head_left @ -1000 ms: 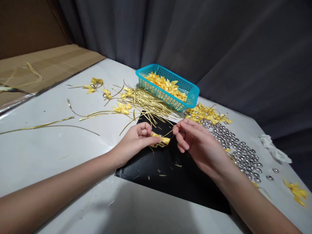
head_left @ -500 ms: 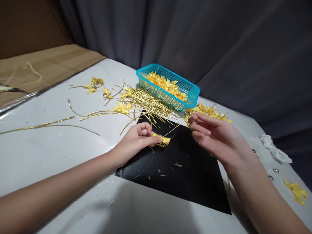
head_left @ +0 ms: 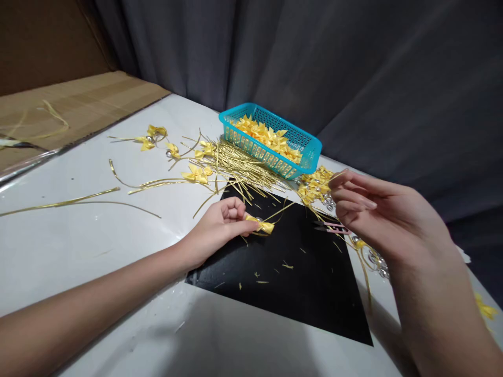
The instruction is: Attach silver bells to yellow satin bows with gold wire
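My left hand pinches a yellow ribbon bow between thumb and fingers, over the black mat. A silvery round piece shows just behind the bow, partly covered by the thumb. From the bow a gold wire tie sticks out to the upper right. My right hand is raised to the right, its thumb and forefinger pinched on what looks like a thin gold strand. Whether that strand joins the bow I cannot tell. Pink-handled thread snips lie just left of and below my right hand.
A blue basket of yellow bows stands at the back, with a heap of gold ties before it. More bows with silvery bells lie right of the basket. Small clippings dot the mat. Cardboard is at the left.
My right hand has moved right and slightly up, away from the bow, uncovering the snips and several silvery bells. My left hand stays in place with the bow.
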Demonstrator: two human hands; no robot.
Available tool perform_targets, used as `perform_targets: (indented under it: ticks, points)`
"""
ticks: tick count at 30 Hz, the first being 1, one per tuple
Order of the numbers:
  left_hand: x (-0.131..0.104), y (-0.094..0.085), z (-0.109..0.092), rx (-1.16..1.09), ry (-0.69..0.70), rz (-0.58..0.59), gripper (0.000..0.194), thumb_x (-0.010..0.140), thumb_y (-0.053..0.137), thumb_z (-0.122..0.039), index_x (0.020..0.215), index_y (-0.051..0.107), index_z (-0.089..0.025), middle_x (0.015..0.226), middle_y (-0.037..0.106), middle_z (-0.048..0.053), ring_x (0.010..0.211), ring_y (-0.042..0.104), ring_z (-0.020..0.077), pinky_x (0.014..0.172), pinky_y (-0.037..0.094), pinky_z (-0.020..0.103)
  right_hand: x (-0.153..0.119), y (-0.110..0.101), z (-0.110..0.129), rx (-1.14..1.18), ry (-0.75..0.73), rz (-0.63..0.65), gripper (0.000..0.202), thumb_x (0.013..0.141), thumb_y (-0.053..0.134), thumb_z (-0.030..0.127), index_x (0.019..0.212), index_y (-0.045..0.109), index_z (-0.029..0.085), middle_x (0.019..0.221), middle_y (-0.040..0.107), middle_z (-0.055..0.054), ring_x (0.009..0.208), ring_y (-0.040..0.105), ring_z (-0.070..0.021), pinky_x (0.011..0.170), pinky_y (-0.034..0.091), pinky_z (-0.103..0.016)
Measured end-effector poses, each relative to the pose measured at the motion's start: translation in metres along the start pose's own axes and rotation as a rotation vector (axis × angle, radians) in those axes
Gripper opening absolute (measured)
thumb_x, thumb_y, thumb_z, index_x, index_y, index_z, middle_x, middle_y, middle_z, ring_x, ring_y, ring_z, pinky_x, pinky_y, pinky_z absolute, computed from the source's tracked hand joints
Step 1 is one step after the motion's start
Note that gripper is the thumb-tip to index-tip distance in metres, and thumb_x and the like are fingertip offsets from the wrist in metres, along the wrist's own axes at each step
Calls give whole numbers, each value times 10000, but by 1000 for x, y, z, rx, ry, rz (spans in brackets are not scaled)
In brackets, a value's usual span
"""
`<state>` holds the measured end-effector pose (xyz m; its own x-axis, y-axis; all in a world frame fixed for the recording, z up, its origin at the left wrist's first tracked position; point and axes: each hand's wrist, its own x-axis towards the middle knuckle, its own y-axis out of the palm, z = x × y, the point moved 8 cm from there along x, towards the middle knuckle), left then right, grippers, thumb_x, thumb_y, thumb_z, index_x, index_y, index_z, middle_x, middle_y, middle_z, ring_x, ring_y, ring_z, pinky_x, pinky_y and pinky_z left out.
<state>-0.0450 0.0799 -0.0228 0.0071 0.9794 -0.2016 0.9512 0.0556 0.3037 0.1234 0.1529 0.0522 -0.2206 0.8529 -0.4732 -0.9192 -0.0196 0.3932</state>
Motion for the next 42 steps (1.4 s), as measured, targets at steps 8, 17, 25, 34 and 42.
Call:
perform_targets:
  ticks: [8, 17, 25, 34, 42]
  points:
    - [-1, 0, 0, 17, 2, 3, 315, 664, 694, -150, 632, 382, -176, 555, 550, -79, 522, 512, 36, 535, 374, 147, 9, -22, 12, 47, 2, -143, 180, 890, 386, 83, 744, 472, 143, 634, 420, -3, 421, 262, 7, 355, 299, -64]
    - [0, 0, 1, 9, 13, 11, 322, 664, 692, -146, 635, 373, -180, 559, 563, -76, 529, 516, 41, 532, 376, 149, 12, -27, 22, 88, -36, -163, 247, 910, 312, 64, 726, 462, 132, 643, 420, -2, 407, 278, 33, 362, 277, -41]
    - [0, 0, 0, -9, 12, 5, 328, 660, 685, -139, 627, 362, -185, 561, 562, -70, 532, 512, 45, 537, 386, 154, 18, -35, 28, 48, -86, -221, 216, 857, 318, 20, 730, 461, 121, 640, 420, -7, 470, 416, 3, 410, 379, -69]
    - [-1, 1, 0, 23, 29, 20, 336, 671, 669, -140, 634, 339, -192, 603, 578, -59, 552, 512, 52, 545, 394, 166, 9, -28, 29, 139, -89, -244, 249, 836, 241, -26, 727, 349, 170, 614, 339, 13, 456, 354, -24, 388, 403, -109]
    - [-1, 1, 0, 39, 7, -2, 376, 641, 673, -118, 622, 306, -197, 553, 548, -84, 496, 476, 37, 496, 341, 157, -2, -26, 34, 24, -67, -252, 207, 858, 299, 24, 730, 367, 172, 640, 269, 16, 470, 340, -28, 389, 387, -111]
